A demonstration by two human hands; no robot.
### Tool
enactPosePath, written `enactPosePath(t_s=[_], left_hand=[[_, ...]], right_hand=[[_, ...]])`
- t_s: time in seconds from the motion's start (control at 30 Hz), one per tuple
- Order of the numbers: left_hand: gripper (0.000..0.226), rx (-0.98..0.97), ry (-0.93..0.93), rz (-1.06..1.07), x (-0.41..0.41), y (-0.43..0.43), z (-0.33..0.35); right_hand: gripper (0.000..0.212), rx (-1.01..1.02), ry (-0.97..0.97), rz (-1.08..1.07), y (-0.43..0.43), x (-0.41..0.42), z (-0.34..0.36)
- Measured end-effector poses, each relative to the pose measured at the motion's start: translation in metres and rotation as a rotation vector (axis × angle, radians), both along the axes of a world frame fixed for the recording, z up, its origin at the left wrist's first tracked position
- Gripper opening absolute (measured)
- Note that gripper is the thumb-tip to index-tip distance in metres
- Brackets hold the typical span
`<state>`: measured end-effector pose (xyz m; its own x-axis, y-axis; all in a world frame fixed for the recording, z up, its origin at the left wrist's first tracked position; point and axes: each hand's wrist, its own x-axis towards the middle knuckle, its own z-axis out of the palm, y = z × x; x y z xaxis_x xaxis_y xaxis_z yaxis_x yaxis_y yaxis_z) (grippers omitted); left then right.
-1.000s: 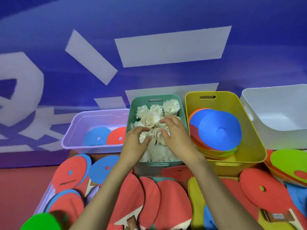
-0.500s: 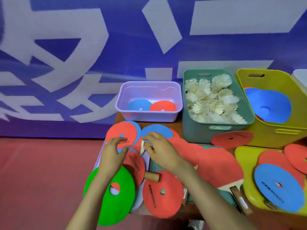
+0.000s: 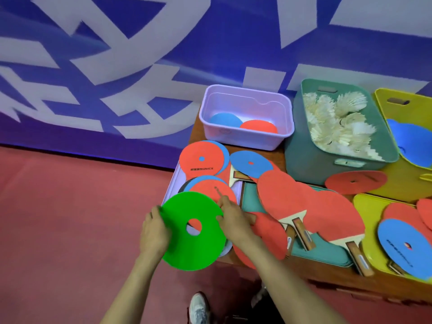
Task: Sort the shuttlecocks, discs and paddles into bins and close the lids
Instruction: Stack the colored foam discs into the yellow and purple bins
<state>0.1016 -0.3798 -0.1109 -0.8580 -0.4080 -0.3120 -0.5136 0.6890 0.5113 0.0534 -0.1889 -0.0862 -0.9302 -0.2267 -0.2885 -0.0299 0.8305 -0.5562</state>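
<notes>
Right now both hands have hold of a green disc (image 3: 187,249). The left hand (image 3: 155,232) curls round its left edge. The right hand (image 3: 233,220) pinches the right edge with the thumb on the green face, and one finger is stretched forward over a red disc (image 3: 211,192) just beyond. The green disc juts out past the near corner of the table (image 3: 275,160).

Beyond the hands, more red and blue discs lie overlapped on a lilac lid (image 3: 174,183). Farther the same way stands the lilac bin (image 3: 245,141), open, with one blue and one red disc inside.

Just right of the right hand, red paddles (image 3: 304,206) lie fanned across a teal lid (image 3: 322,252), their handles pointing back toward the person. Beyond the paddles, the green bin (image 3: 308,157) is heaped with white shuttlecocks (image 3: 339,122). Far to the right of both hands the yellow bin (image 3: 381,95) holds a blue disc.
</notes>
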Motion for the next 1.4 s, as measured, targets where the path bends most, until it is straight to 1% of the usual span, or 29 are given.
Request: enactPosePath(t_s=[0.07, 0.13, 0.17, 0.2, 0.23, 0.3, 0.37, 0.43, 0.5, 0.6, 0.67, 0.77, 0.87, 0.9, 0.97, 1.0, 1.07, 1.13, 1.17, 1.2, 1.23, 1.3, 1.33, 1.4], left_hand=[[0.035, 0.045, 0.035, 0.08, 0.003, -0.003, 0.0], [0.023, 0.11, 0.136, 0.129, 0.0, -0.004, 0.01], [0.012, 0.143, 0.196, 0.11, -0.002, -0.002, 0.017], [0.006, 0.188, 0.231, 0.067, -0.005, 0.001, 0.026], [0.01, 0.236, 0.268, 0.018, -0.009, 0.006, 0.034], [0.011, 0.311, 0.314, -0.057, -0.021, 0.02, 0.048], [0.01, 0.344, 0.358, -0.073, -0.036, 0.037, 0.059], [0.008, 0.457, 0.392, -0.036, -0.05, 0.054, 0.068], [0.013, 0.539, 0.421, -0.009, -0.062, 0.075, 0.08], [0.034, 0.564, 0.499, -0.023, -0.082, 0.113, 0.1], [0.035, 0.595, 0.533, -0.047, -0.098, 0.142, 0.11], [0.028, 0.632, 0.566, -0.099, -0.124, 0.191, 0.125], [0.018, 0.648, 0.541, -0.132, -0.151, 0.253, 0.143], [0.016, 0.616, 0.539, -0.154, -0.161, 0.276, 0.147], [0.015, 0.474, 0.53, -0.206, -0.179, 0.325, 0.16], [0.016, 0.398, 0.521, -0.23, -0.188, 0.35, 0.165], [0.022, 0.297, 0.518, -0.241, -0.206, 0.4, 0.178], [0.03, 0.265, 0.482, -0.257, -0.22, 0.444, 0.188], [0.034, 0.252, 0.444, -0.281, -0.227, 0.463, 0.191], [0.037, 0.254, 0.388, -0.313, -0.234, 0.478, 0.191], [0.039, 0.27, 0.323, -0.344, -0.242, 0.491, 0.189], [0.039, 0.322, 0.2, -0.405, -0.253, 0.514, 0.186], [0.038, 0.314, 0.158, -0.444, -0.256, 0.524, 0.184], [0.038, 0.283, 0.111, -0.494, -0.26, 0.541, 0.178]], right_hand=[[0.024, -0.044, 0.056, -0.034, 0.001, 0.002, 0.001], [0.021, -0.116, 0.152, -0.108, 0.005, -0.001, 0.011], [0.02, -0.163, 0.213, -0.151, 0.009, -0.004, 0.017], [0.02, -0.205, 0.268, -0.189, 0.014, -0.008, 0.025], [0.02, -0.238, 0.314, -0.218, 0.02, -0.013, 0.033], [0.019, -0.258, 0.402, -0.252, 0.036, -0.023, 0.052], [0.019, -0.241, 0.503, -0.285, 0.055, -0.032, 0.069], [0.021, -0.227, 0.585, -0.316, 0.079, -0.038, 0.083], [0.023, -0.209, 0.632, -0.359, 0.105, -0.043, 0.095], [0.02, -0.179, 0.67, -0.416, 0.146, -0.053, 0.109], [0.015, -0.18, 0.691, -0.423, 0.174, -0.065, 0.117], [0.01, -0.2, 0.747, -0.453, 0.219, -0.091, 0.132], [0.013, -0.181, 0.794, -0.533, 0.28, -0.122, 0.149], [0.015, -0.185, 0.804, -0.566, 0.304, -0.131, 0.155], [0.02, -0.215, 0.812, -0.638, 0.356, -0.145, 0.166], [0.026, -0.219, 0.811, -0.667, 0.382, -0.151, 0.171], [0.044, -0.199, 0.806, -0.697, 0.431, -0.164, 0.179], [0.062, -0.161, 0.771, -0.706, 0.472, -0.179, 0.181], [0.065, -0.148, 0.736, -0.708, 0.489, -0.186, 0.18], [0.062, -0.135, 0.697, -0.711, 0.504, -0.194, 0.177], [0.055, -0.137, 0.655, -0.723, 0.518, -0.203, 0.173], [0.038, -0.204, 0.567, -0.775, 0.539, -0.22, 0.167], [0.034, -0.201, 0.541, -0.773, 0.546, -0.227, 0.162], [0.036, -0.133, 0.54, -0.739, 0.555, -0.24, 0.153]])
